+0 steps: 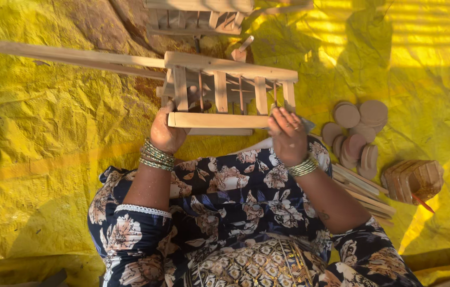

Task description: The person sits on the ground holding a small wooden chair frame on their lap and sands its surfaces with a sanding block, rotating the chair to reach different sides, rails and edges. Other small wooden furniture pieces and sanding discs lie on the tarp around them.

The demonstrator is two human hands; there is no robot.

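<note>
Hands grip a small wooden slatted frame (230, 90), one at each end of its near rail. The left hand (165, 133) is closed around the left end of that rail, fingers wrapped under it, thumb side up against the corner post. The right hand (287, 134) is clamped on the right end, fingers curled over the top edge; a small thin piece seems to stick out past its fingertips, but I cannot tell what it is. The two hands sit well apart, the rail's length between them. Both wrists carry stacked bangles (156, 156).

The frame rests just beyond the person's lap, over a yellow tarp (49, 159), with upright slats running between two rails. A long wooden pole (60, 54) reaches away from the frame's far left corner, past the left hand. Beyond the frame lies another slatted wooden piece (198, 16).

To the right of the right hand, a cluster of round wooden discs (357, 133) lies on the tarp. Nearer the right forearm, a bundle of thin wooden sticks (365, 188) is spread, and further right stands a stack of wooden pieces (413, 180).
</note>
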